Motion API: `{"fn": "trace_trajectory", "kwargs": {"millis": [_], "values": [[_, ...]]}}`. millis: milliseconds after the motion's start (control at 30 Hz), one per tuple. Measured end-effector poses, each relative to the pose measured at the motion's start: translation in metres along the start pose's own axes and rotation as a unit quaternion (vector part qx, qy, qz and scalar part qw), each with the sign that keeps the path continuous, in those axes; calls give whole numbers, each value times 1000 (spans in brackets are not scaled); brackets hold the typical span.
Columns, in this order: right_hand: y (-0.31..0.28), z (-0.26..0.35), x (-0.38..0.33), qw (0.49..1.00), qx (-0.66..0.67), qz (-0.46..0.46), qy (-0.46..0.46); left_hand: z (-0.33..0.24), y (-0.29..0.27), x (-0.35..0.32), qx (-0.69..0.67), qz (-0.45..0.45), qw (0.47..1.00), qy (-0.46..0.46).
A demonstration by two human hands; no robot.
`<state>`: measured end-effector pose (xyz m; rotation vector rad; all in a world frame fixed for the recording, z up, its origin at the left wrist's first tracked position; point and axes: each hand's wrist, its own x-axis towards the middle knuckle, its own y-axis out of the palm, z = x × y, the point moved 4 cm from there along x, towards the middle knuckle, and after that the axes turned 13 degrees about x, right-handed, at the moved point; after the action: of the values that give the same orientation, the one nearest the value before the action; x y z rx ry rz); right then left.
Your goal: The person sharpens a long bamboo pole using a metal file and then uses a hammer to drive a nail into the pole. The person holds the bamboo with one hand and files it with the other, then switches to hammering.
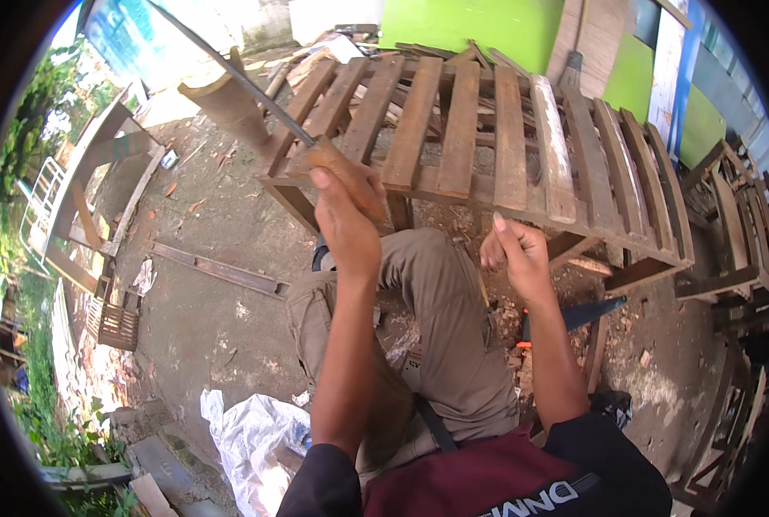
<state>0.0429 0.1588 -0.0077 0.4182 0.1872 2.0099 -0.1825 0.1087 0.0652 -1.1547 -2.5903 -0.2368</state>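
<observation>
The saw blade's far end is cut off by the picture's rim; its wooden handle is mostly covered by the left hand.

Crumpled white plastic bag on the ground, lower left

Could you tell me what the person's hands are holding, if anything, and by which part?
The left hand grips a long-bladed tool by its wooden handle, blade raised up and to the left. The right hand is loosely curled by the slatted wooden frame; it appears to hold nothing.
</observation>
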Motion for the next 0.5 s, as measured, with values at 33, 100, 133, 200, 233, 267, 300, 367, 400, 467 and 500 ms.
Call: {"fn": "trace_trajectory", "kwargs": {"millis": [33, 100, 133, 200, 233, 267, 300, 367, 400, 467, 500], "values": [[-36, -31, -16, 998, 26, -17, 52, 1, 1, 3, -15, -35, 999, -7], [-103, -102, -63, 972, -67, -82, 208, 4, -4, 5, -17, -9, 1000, -2], [-143, -135, -85, 950, -196, -89, 224, 4, -3, 6, -18, -15, 1000, 3], [-194, -194, -134, 894, -366, -116, 232, 5, -4, 5, -20, -24, 999, -11], [-210, -216, -152, 874, -413, -138, 215, 7, -4, 6, -26, -27, 999, -24], [-220, -231, -158, 854, -457, -155, 196, 9, -6, 7, -30, -35, 998, -34], [-224, -252, -155, 823, -459, -122, 311, 10, -6, 10, -64, -40, 997, -27], [-196, -274, -140, 805, -525, -79, 266, 4, -5, 7, -39, -27, 999, -26], [-181, -281, -129, 794, -556, -56, 239, 1, -4, 5, -26, -23, 999, -24], [-172, -324, -101, 797, -546, 7, 257, 4, -7, 4, -38, -47, 998, -30], [-186, -364, -98, 803, -560, -1, 204, 2, -6, 7, -47, -58, 997, -29]]}}
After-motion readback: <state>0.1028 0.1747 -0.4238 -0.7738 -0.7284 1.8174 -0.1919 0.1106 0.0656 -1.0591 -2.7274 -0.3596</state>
